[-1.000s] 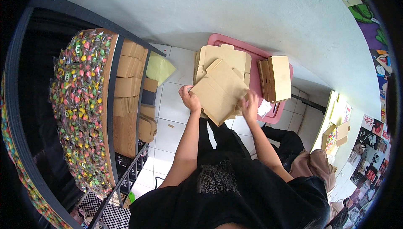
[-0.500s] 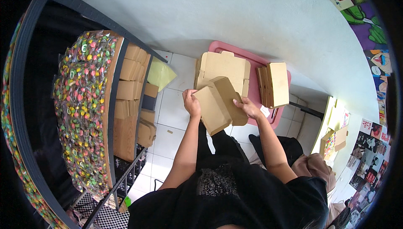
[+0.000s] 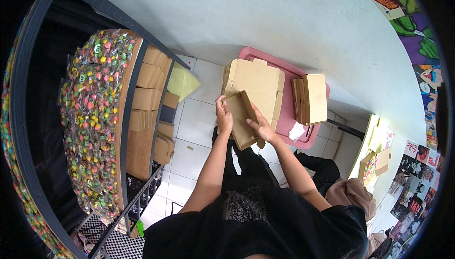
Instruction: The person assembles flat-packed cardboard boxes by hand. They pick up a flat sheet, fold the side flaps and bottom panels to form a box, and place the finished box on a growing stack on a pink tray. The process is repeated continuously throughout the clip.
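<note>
A small brown cardboard box (image 3: 240, 116) is between my hands, its long side walls standing up around a narrow base. My left hand (image 3: 224, 115) grips the box's left long wall, fingers at the upper corner. On the opposite wall, my right hand (image 3: 262, 127) has its thumb inside and its fingers around the outside. A small flap sticks out at the near right corner. Just beyond the box lies a stack of flat cardboard blanks (image 3: 257, 76) on a pink table (image 3: 286, 119). To its right stand several folded boxes (image 3: 313, 98) in a pile.
White crumpled paper (image 3: 296, 132) lies by the pink table's near edge. At left, a dark metal shelf holds bagged colourful candies (image 3: 97, 126) and brown boxes (image 3: 146, 97). A yellow-green sheet (image 3: 182, 83) rests beside it. An open box of candies (image 3: 372, 166) is at right.
The sheet-like cardboard has had its sides folded up into a narrower box shape. My right hand has moved left, closer to my left hand, which has turned along the wall.
</note>
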{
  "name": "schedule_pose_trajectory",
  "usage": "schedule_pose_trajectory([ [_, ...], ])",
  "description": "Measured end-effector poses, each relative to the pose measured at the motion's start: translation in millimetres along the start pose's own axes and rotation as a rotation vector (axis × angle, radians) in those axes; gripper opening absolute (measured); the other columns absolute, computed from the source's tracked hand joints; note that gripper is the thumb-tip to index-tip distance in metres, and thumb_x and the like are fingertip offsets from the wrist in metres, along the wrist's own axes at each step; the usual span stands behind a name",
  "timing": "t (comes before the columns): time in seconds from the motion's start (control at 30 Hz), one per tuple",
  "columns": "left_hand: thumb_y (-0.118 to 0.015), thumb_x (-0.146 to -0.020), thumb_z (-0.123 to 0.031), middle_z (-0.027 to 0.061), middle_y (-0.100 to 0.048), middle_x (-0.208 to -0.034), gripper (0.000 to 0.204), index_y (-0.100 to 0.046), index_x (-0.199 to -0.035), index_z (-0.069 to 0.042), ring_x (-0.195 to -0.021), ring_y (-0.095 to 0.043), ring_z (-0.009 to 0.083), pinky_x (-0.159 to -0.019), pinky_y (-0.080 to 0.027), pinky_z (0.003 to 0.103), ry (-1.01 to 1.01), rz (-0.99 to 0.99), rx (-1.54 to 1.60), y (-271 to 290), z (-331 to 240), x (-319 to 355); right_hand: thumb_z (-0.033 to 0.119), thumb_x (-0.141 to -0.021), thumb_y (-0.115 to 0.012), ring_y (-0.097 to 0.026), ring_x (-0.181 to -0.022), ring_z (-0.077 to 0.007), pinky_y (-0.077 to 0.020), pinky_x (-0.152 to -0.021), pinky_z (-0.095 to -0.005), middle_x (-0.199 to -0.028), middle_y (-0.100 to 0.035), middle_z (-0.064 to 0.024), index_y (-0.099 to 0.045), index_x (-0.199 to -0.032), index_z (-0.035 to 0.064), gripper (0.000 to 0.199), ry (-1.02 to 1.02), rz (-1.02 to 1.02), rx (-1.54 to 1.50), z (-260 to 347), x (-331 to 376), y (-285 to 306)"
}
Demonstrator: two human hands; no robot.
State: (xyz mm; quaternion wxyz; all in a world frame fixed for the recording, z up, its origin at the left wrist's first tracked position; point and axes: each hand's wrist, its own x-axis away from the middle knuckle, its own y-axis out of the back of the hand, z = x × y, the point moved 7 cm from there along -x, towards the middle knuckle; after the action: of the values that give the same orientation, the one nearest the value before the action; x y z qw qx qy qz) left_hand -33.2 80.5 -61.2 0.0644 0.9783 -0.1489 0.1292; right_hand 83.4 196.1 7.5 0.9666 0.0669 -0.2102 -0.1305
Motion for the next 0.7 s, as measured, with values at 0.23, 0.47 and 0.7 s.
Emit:
schedule_pose_trajectory([
  [0.23, -0.045, -0.097, -0.013, 0.0150, -0.056, -0.106, 0.017, -0.049, -0.110, -0.002, -0.106, -0.052, 0.0295, -0.096, -0.039, 0.038, -0.084, -0.142, -0.157, 12.7, 4.4, -6.4, 0.011, -0.096, -0.048, -0.025, -0.141, -0.0229, -0.0195, -0.114, -0.0350, -0.150, -0.032, -0.0123, -0.030, -0.147, 0.0100, 0.054, -0.025, -0.148, -0.211, 9.6, -0.7, 5.2],
  [0.47, -0.054, -0.096, -0.024, 0.0144, -0.056, -0.101, 0.025, -0.050, -0.107, -0.001, -0.100, -0.053, 0.0262, -0.093, -0.040, 0.037, -0.116, -0.122, -0.127, 12.4, 7.1, -8.4, 0.013, -0.096, -0.049, -0.030, -0.137, -0.0197, -0.0216, -0.113, -0.0325, -0.147, -0.038, -0.0076, -0.035, -0.145, 0.0090, 0.051, -0.148, -0.155, -0.321, -3.9, 5.9, 32.2],
  [0.7, -0.055, -0.096, -0.024, 0.0136, -0.055, -0.101, 0.025, -0.050, -0.105, -0.002, -0.100, -0.052, 0.0255, -0.093, -0.040, 0.036, -0.118, -0.107, -0.177, 10.8, 16.4, -13.2, 0.011, -0.091, -0.052, -0.032, -0.135, -0.0206, -0.0215, -0.112, -0.0334, -0.145, -0.039, -0.0081, -0.034, -0.146, 0.0071, 0.058, -0.189, -0.161, -0.584, -13.9, 13.4, 32.4],
])
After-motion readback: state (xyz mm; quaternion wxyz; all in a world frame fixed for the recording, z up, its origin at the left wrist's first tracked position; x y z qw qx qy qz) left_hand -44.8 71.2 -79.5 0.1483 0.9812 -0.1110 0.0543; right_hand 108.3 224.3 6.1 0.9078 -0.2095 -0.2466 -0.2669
